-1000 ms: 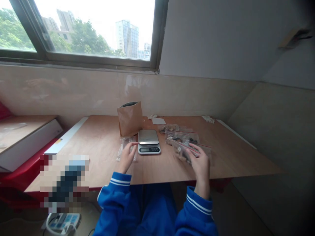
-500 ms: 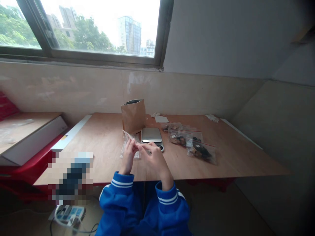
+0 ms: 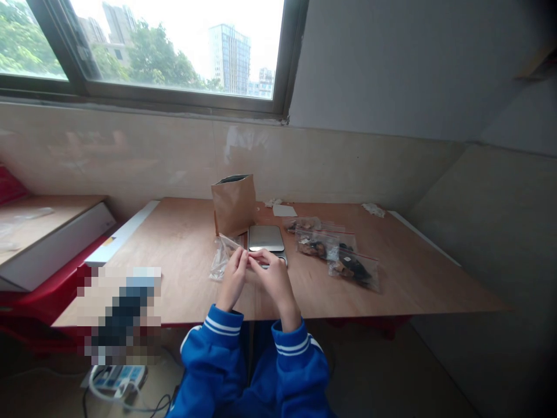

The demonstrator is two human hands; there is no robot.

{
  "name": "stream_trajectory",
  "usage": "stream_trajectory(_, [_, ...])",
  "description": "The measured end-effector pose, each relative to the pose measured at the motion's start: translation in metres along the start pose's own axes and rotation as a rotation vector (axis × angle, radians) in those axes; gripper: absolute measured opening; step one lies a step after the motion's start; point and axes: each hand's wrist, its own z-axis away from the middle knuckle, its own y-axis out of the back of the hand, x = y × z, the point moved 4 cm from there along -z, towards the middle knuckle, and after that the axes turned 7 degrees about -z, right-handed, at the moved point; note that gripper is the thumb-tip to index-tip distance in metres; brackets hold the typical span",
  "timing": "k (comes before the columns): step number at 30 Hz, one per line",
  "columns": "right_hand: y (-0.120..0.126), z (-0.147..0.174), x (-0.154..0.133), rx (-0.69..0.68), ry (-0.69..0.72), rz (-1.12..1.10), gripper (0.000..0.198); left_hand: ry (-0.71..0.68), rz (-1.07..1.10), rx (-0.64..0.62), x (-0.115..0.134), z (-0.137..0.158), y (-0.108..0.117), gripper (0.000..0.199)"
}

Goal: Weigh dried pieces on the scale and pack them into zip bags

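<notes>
My left hand (image 3: 234, 277) and my right hand (image 3: 275, 280) meet in front of the scale, fingertips nearly touching. Both are closed in a pinch on a thin clear plastic bag (image 3: 230, 239), whose edge sticks out past my left fingers; the rest of it is mostly hidden. Under and left of my left hand, more clear plastic bags (image 3: 216, 268) lie on the table. Just beyond my fingers sits a kitchen scale (image 3: 265, 238) with a bare metal plate, its front partly covered by my right hand. Behind it on the left stands an open brown paper pouch (image 3: 235, 206).
Several filled zip bags (image 3: 354, 268) with dark and brown pieces lie right of the scale on the wooden table (image 3: 418, 284). A white paper (image 3: 285, 211) and crumpled scraps (image 3: 373, 209) are at the back. A power strip (image 3: 119, 377) with cables is below left.
My hands have drawn closer together at the fingertips, and the bag between them shows less. My left hand has shifted slightly right. The view has moved a little.
</notes>
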Motion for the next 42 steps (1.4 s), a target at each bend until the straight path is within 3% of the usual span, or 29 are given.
stream_trajectory(6, [0.000,-0.001,0.001,0.045,-0.022,0.088,0.014,-0.073,-0.103,-0.100,0.013,0.005,-0.003,0.028])
stream_trajectory(9, [0.002,-0.002,0.003,0.129,-0.036,0.058,0.015,-0.108,-0.109,-0.135,0.019,0.007,-0.006,0.026])
stream_trajectory(12, [0.005,-0.003,0.008,0.179,-0.081,-0.097,0.017,-0.126,-0.098,-0.127,0.021,0.007,-0.008,0.025])
stream_trajectory(18, [0.004,-0.005,0.014,0.055,-0.226,-0.502,0.026,-0.100,-0.060,-0.084,0.018,0.005,-0.006,0.030])
stream_trajectory(31, [0.001,-0.005,0.018,0.077,-0.128,-0.379,0.030,-0.045,0.019,-0.060,0.018,0.009,-0.004,0.042])
stream_trajectory(37, [-0.006,-0.006,0.019,0.023,-0.124,-0.404,0.030,-0.060,0.004,0.007,0.014,0.007,0.001,0.040])
stream_trajectory(42, [-0.008,-0.006,0.023,0.009,-0.155,-0.403,0.033,-0.046,-0.003,-0.013,0.010,0.005,0.003,0.039])
